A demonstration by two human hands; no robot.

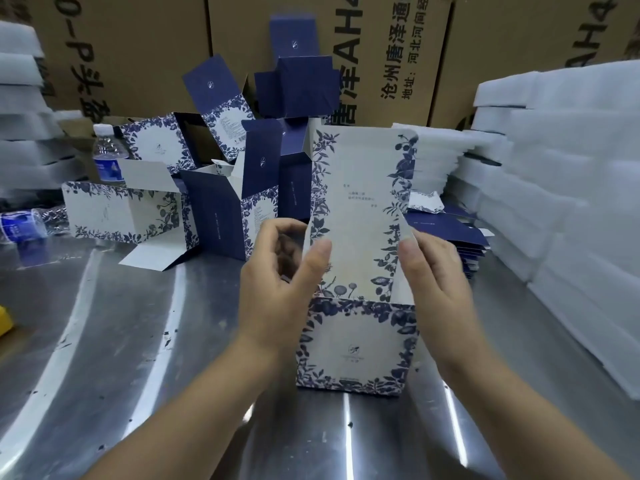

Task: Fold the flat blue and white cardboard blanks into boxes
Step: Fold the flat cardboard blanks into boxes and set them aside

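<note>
A blue and white floral box (pixel 356 344) stands upright on the metal table (pixel 138 341) in front of me, its tall lid flap (pixel 360 209) raised. My left hand (pixel 280 289) grips the box's left side flap, thumb on the lid's left edge. My right hand (pixel 433 271) holds the right side flap with the thumb near the lid's right edge. A stack of flat blue blanks (pixel 453 233) lies behind my right hand. Several folded boxes (pixel 221 188) with open lids are piled at the back of the table.
White foam sheets are stacked high on the right (pixel 561 188) and at the far left (pixel 24 126). One water bottle (pixel 107 154) stands at the back left, another (pixel 24 226) lies on its side. Brown cartons (pixel 138 46) wall off the back. A yellow object (pixel 5 320) sits at the left edge.
</note>
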